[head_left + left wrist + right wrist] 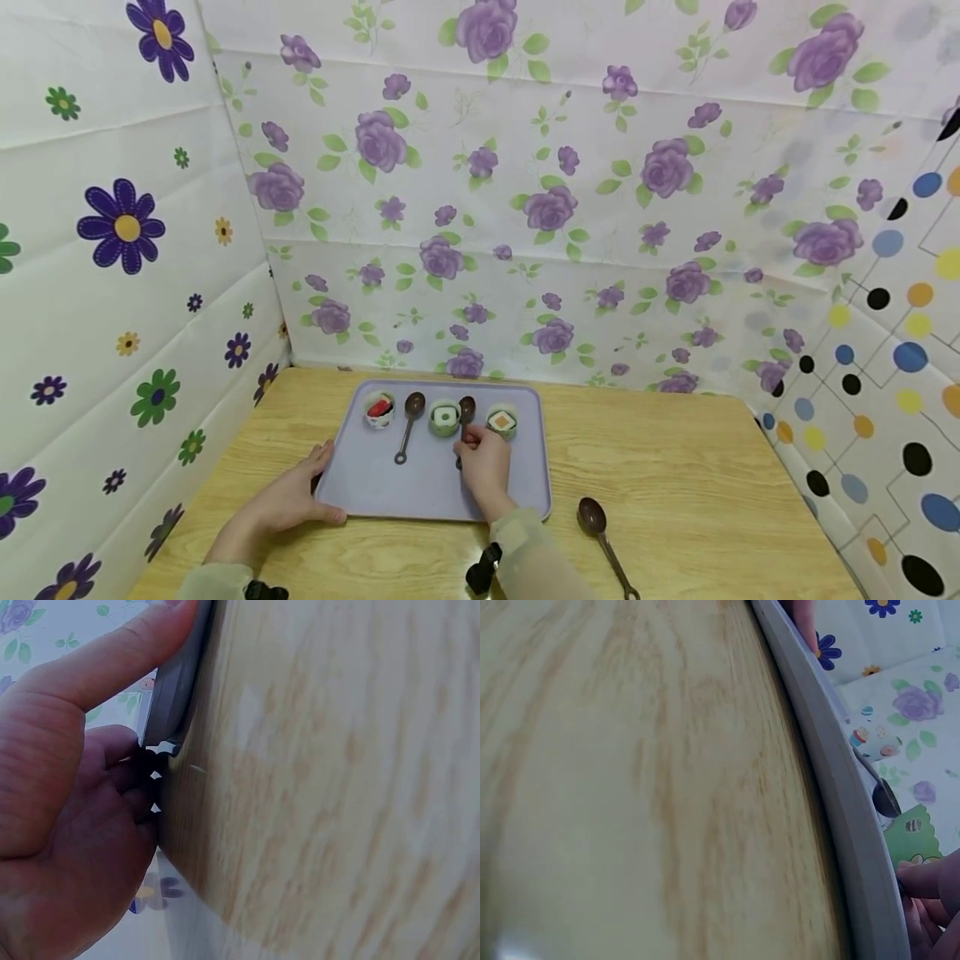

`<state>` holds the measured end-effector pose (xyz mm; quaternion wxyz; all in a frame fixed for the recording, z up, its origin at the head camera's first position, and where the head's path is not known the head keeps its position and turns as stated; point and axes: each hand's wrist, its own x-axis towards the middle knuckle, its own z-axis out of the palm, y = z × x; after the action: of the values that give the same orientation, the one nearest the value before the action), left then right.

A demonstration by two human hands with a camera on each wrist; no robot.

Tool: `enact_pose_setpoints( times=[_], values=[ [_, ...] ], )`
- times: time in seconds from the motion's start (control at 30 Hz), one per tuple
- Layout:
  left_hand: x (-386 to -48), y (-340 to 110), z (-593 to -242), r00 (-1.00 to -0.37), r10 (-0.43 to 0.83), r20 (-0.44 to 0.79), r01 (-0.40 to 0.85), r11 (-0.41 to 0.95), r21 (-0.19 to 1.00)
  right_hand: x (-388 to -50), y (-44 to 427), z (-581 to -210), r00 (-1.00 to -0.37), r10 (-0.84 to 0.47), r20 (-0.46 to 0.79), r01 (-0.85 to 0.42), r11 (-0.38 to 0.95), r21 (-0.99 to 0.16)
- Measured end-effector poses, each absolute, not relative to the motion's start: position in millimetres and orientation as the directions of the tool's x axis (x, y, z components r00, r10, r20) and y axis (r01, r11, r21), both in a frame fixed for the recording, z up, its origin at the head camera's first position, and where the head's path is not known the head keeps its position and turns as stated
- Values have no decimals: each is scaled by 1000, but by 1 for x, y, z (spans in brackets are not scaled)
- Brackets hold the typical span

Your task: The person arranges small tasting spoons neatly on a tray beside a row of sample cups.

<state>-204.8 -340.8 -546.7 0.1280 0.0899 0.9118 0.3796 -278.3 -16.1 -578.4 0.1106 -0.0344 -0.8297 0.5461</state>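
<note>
A lavender tray (pixel 390 492) carries two dark brown spoons and three small paper cups with sushi-like pieces. My right hand (pixel 486 467) pinches the handle of the right-hand spoon (pixel 467 408), its bowl pointing away between the middle cup (pixel 445 419) and the right cup (pixel 502 422). The other spoon (pixel 408 425) lies between the left cup (pixel 379 410) and the middle one. My left hand (pixel 292 496) grips the tray's near left corner, thumb along the front edge and fingers at the left side. In the left wrist view, the thumb (pixel 135 649) touches the tray's wall (pixel 176 682); the fingertips are partly hidden.
A third brown spoon (pixel 600 533) lies on the wooden table (pixel 675 467), to the right of the tray. Flowered cloth (pixel 510 208) stands behind the table, with a daisy-patterned cloth (pixel 127 333) at left and a dotted one (pixel 885 400) at right.
</note>
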Motion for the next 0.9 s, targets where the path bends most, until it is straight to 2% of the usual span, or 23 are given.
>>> enact_pose_setpoints(
  times=[0.2, 0.47, 0.9],
  values=[
    [-204, -341, -548, -952, 258, -165, 65, 696, 715, -278, -14, -579, -971, 149, 188, -98, 468, -878],
    [-204, -341, -547, -954, 258, -154, 75, 701, 709, -278, -13, -581, -964, 146, 222, -129, 475, -871],
    [-203, -340, -547, -955, 252, -155, 72, 706, 704, -276, -13, -577, -967, 145, 209, -118, 473, -873]
  ],
)
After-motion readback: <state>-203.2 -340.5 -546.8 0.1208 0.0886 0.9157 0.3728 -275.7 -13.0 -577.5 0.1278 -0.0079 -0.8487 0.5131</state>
